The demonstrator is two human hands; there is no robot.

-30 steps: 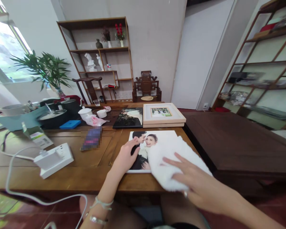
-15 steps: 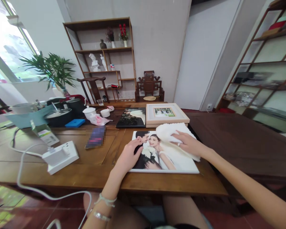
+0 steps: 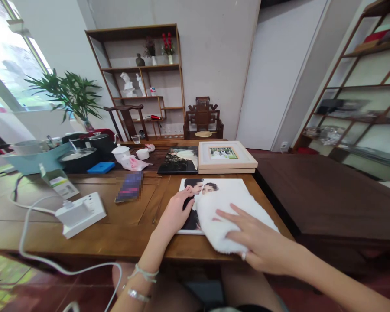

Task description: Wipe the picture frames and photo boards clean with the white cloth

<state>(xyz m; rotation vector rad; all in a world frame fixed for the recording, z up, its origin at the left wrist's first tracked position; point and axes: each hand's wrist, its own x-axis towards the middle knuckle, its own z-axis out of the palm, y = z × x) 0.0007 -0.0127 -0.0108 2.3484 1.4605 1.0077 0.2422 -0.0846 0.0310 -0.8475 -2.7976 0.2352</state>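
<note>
A photo panel (image 3: 186, 227) showing a couple lies flat near the table's front edge. My left hand (image 3: 178, 208) rests on its left side, fingers stretched out over the picture. A white towel (image 3: 217, 225) is bunched across the right and lower part of the panel, hiding much of it and hanging past its lower edge. My right hand (image 3: 247, 229) has hold of the towel from above, with fingers bent and spread over the cloth and a ring on one of them.
Behind the panel lie a framed picture (image 3: 251, 164) and a dark picture (image 3: 167, 161). Left of them are a phone-like pixelated object (image 3: 129, 187), a blue box (image 3: 101, 167), a white teapot (image 3: 121, 151), and a power strip (image 3: 84, 216) with a white cable (image 3: 65, 269).
My right hand has moved the towel from the panel's upper right down toward its lower edge, covering more of the picture. My left hand stays in place.
</note>
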